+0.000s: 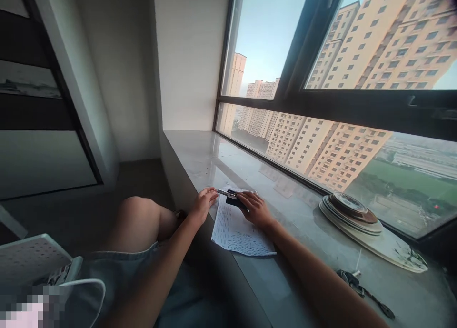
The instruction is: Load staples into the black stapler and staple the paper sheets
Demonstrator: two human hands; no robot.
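Over a creased sheet of paper point(244, 240) covered in dark writing, both of my hands meet at a small dark flat object point(233, 202). A slim, pen-like object point(225, 193) with a silvery side runs along its upper edge. My left hand point(204, 206) is at the paper's left edge, its fingertips closed on the near end of the slim object. My right hand point(256, 210) rests on the paper, fingers curled over the right side of the dark object and hiding part of it. What kind of object the dark one is, I cannot make out.
The paper lies on a glossy grey stone windowsill point(262, 280) beneath a large window. Several stacked round plates or boards point(352, 213) stand at the right, with a dark strapped item point(364, 292) nearer me. A white perforated container point(35, 256) is at the lower left.
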